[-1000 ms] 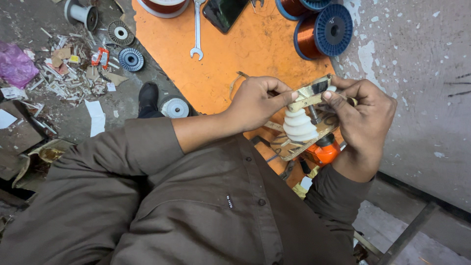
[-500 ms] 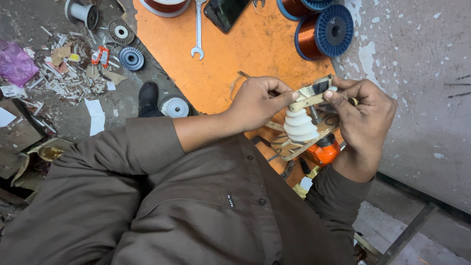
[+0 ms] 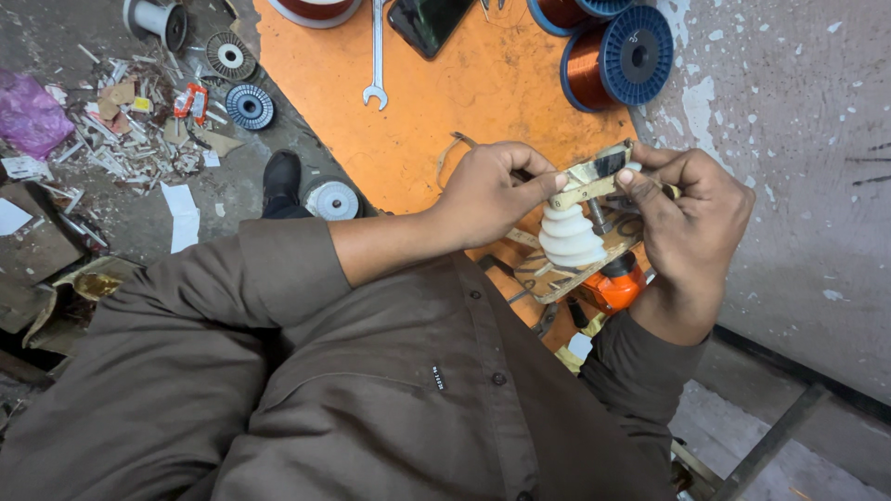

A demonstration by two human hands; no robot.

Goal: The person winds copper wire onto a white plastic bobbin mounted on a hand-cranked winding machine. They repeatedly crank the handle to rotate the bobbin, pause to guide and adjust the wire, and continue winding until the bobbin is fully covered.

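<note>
My left hand point(image 3: 487, 190) and my right hand point(image 3: 691, 227) both pinch a small flat metal bar point(image 3: 589, 176), one at each end. The bar sits on top of a white stepped former point(image 3: 568, 237) that stands on a wooden base point(image 3: 566, 274). An orange-bodied tool part point(image 3: 614, 286) shows just below the base. All of this is at the near edge of the orange table point(image 3: 464, 83). My brown sleeves and shirt fill the lower part of the view.
On the table lie a spanner point(image 3: 376, 51), a dark phone point(image 3: 429, 20) and blue spools of copper wire point(image 3: 617, 60). The floor at left holds empty spools point(image 3: 249, 104), paper scraps point(image 3: 139, 130), a pink bag point(image 3: 28, 116) and a white reel point(image 3: 331, 199). A grey wall is at right.
</note>
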